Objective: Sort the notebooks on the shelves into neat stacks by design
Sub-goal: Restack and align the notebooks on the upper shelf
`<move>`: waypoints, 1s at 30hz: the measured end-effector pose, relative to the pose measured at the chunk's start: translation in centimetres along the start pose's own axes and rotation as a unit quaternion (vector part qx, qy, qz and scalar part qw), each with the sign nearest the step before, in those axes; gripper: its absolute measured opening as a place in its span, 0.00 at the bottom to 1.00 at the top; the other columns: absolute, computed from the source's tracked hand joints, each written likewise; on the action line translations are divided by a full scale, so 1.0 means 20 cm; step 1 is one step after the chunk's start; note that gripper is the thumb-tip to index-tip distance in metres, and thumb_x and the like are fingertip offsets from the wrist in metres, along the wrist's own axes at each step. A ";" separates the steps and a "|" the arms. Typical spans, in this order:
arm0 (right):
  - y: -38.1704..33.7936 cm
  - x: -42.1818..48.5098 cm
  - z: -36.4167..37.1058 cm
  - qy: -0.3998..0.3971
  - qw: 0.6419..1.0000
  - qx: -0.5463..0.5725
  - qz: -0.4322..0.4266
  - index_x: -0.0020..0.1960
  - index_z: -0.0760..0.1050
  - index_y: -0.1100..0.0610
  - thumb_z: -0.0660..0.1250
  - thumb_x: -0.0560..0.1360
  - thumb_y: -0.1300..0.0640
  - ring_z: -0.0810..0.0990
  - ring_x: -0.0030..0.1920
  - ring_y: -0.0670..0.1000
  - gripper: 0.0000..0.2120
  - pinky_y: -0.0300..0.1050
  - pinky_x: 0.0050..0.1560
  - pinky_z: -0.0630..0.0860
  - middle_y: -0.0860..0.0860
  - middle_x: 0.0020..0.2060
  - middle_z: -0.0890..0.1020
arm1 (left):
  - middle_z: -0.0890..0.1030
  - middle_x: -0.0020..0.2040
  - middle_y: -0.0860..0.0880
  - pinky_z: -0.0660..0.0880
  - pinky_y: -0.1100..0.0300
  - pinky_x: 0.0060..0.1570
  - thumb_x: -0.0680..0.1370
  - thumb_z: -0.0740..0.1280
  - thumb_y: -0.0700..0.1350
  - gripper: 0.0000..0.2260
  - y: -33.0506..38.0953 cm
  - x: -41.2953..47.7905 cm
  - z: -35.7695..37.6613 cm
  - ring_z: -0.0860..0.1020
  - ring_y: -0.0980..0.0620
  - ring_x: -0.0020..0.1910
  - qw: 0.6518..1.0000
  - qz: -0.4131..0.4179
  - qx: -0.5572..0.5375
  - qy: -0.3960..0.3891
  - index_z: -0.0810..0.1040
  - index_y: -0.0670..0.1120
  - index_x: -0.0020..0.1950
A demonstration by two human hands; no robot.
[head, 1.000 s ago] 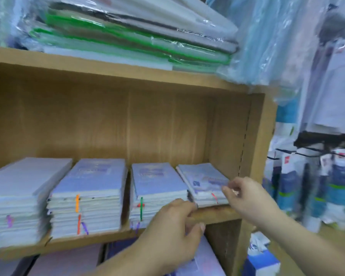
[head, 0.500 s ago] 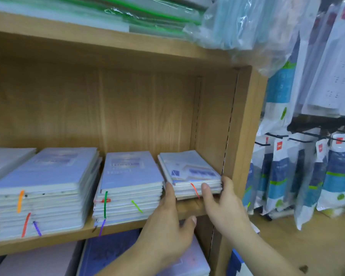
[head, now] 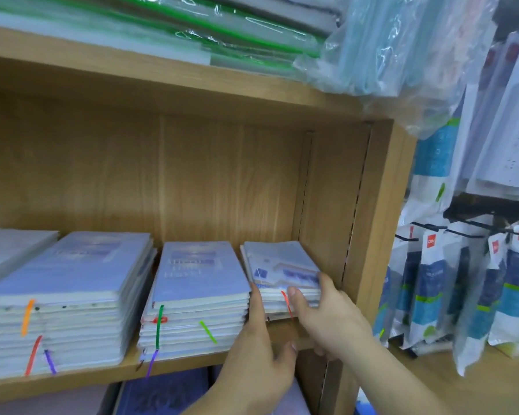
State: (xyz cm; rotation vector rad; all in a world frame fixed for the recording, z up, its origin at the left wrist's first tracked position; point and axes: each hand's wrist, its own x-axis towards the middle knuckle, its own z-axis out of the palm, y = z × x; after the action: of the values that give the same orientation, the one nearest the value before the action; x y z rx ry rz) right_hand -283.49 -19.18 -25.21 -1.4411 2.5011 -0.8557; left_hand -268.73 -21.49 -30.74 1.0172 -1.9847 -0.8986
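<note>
Four stacks of pale blue notebooks lie on the wooden shelf (head: 192,359). The small right stack (head: 279,262) sits close to the shelf's side wall. My right hand (head: 327,316) grips its front right corner, thumb on the front edges and a finger over the top cover. My left hand (head: 261,351) presses straight fingers against that stack's left side, in the gap beside the middle stack (head: 198,271). The big stack (head: 72,265) and the far-left stack (head: 9,244) are untouched. Coloured ribbons hang from the stacks' front edges.
Plastic-wrapped folders with green edges (head: 222,28) and bagged goods (head: 387,46) fill the shelf above. Blue and white packets (head: 432,280) hang on hooks right of the bookcase. Dark blue notebooks (head: 162,393) lie on the shelf below.
Both hands moved from the shelf's front edge onto the small right stack: the left to its left side, the right round its front right corner. The view shifted right.
</note>
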 end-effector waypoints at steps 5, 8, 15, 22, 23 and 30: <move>-0.01 -0.04 0.01 -0.020 1.000 -0.001 -0.006 0.73 0.55 0.35 0.51 0.66 0.17 0.84 0.50 0.56 0.41 0.54 0.51 0.82 0.49 0.55 0.79 | 0.71 0.74 0.56 0.67 0.69 0.60 0.78 0.70 0.51 0.50 0.03 0.02 0.01 0.73 0.57 0.70 0.998 -0.041 -0.046 -0.015 0.29 0.57 0.79; -0.01 -0.06 -0.01 -0.018 0.999 0.027 0.001 0.75 0.57 0.37 0.53 0.65 0.17 0.83 0.53 0.58 0.43 0.55 0.51 0.82 0.49 0.57 0.78 | 0.75 0.69 0.57 0.74 0.62 0.63 0.69 0.68 0.58 0.53 0.07 0.02 0.00 0.78 0.56 0.63 0.996 -0.048 -0.062 -0.031 0.27 0.62 0.77; 0.00 -0.14 -0.05 -0.024 0.991 0.133 0.014 0.74 0.63 0.34 0.65 0.67 0.24 0.78 0.61 0.55 0.39 0.51 0.59 0.78 0.48 0.60 0.79 | 0.86 0.48 0.49 0.84 0.48 0.46 0.70 0.68 0.50 0.52 0.10 -0.09 -0.06 0.86 0.50 0.39 0.985 -0.087 -0.120 -0.091 0.27 0.71 0.73; 0.03 -0.23 -0.13 -0.074 0.992 0.101 0.001 0.76 0.59 0.34 0.59 0.67 0.19 0.82 0.49 0.56 0.41 0.51 0.48 0.82 0.48 0.64 0.76 | 0.76 0.60 0.65 0.83 0.50 0.52 0.66 0.72 0.56 0.53 0.05 -0.18 -0.08 0.85 0.53 0.47 0.985 -0.071 -0.146 -0.054 0.31 0.79 0.69; 0.03 -0.23 -0.14 -0.084 0.991 0.101 0.006 0.75 0.58 0.33 0.58 0.66 0.19 0.83 0.44 0.56 0.41 0.50 0.41 0.84 0.49 0.64 0.75 | 0.74 0.58 0.68 0.82 0.52 0.54 0.67 0.71 0.56 0.52 0.05 -0.18 -0.08 0.84 0.55 0.48 0.989 -0.064 -0.119 -0.051 0.31 0.77 0.71; 0.04 -0.19 -0.06 -0.093 0.976 0.196 0.012 0.69 0.57 0.23 0.61 0.64 0.18 0.86 0.34 0.59 0.36 0.53 0.33 0.85 0.48 0.57 0.76 | 0.71 0.68 0.67 0.76 0.58 0.64 0.65 0.68 0.59 0.51 0.00 -0.14 -0.08 0.77 0.63 0.63 0.994 -0.023 -0.087 -0.061 0.31 0.78 0.70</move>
State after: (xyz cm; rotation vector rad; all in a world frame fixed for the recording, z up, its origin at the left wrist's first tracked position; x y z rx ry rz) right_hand -282.53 -15.31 -25.34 -1.2879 2.0648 -1.0795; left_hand -266.12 -19.59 -30.73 0.9314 -1.9479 -1.1626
